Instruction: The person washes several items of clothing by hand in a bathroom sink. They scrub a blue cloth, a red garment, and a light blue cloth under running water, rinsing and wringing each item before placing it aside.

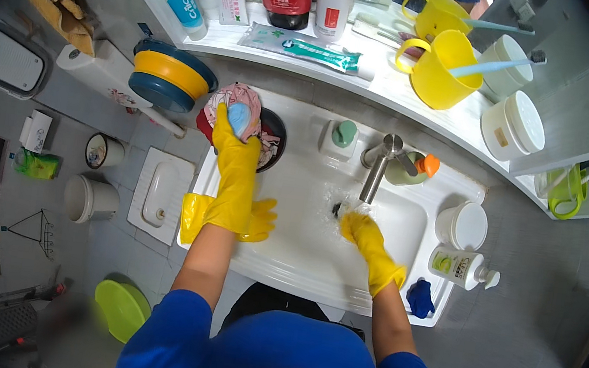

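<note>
Both my hands wear yellow rubber gloves. At the sink's far left corner, my left hand (232, 135) grips a bundle of pink patterned cloth (235, 99) with a light blue patch showing beside the fingers. The bundle sits over a dark round bowl (273, 140), and more pink cloth hangs into it. My right hand (363, 230) is low in the white sink (288, 235), beneath the metal faucet (378, 169). Water splashes around its fingertips, which are too blurred to make out. Another yellow glove (260, 220) lies across the sink's left side, partly behind my left wrist.
A soap bottle with an orange top (423, 165) stands behind the faucet. On the right rim are a white tub (461, 225), a pump bottle (462, 268) and a dark blue cloth (421, 297). Above, a shelf (389, 85) holds yellow mugs (443, 73) and tubes.
</note>
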{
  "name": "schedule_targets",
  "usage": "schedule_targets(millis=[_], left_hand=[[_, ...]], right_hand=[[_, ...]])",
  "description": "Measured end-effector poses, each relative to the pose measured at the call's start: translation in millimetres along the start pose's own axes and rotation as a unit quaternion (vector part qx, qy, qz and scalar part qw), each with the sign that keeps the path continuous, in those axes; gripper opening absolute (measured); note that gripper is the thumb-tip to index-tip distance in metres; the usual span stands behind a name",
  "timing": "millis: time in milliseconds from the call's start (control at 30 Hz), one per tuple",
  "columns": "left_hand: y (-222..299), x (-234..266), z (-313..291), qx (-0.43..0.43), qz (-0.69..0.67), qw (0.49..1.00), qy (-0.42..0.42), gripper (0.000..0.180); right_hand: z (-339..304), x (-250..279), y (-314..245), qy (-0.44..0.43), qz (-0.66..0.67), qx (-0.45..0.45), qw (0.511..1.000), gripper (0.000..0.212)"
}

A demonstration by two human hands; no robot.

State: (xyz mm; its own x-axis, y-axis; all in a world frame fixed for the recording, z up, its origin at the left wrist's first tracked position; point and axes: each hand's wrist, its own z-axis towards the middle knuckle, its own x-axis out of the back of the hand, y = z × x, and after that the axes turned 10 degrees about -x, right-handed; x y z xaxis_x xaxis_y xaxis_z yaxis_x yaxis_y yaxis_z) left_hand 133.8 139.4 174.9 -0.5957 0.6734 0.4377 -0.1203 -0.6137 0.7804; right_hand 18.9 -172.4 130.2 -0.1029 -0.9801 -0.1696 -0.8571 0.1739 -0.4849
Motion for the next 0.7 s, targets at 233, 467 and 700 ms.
schedule_targets(millis=[233, 467, 700], left_hand=[[-18.0, 77.0, 32.3, 0.184, -0.38, 0.904, 0.059, 0.072], [23.5, 153.7, 35.2, 0.213, -0.586, 0.778, 0.075, 0.06], [-6.5, 241.2, -20.4, 0.019, -0.044, 0.999, -0.022, 0.051]], right_hand=[[-76.7, -67.8, -26.1, 0.122, -0.594, 0.151, 0.781, 0.037], [-4.3, -205.5, -94.2, 0.064, -0.409, 0.526, 0.743, 0.044], [53.2, -280.3, -122.8, 0.148, -0.696, 0.293, 0.639, 0.085]])
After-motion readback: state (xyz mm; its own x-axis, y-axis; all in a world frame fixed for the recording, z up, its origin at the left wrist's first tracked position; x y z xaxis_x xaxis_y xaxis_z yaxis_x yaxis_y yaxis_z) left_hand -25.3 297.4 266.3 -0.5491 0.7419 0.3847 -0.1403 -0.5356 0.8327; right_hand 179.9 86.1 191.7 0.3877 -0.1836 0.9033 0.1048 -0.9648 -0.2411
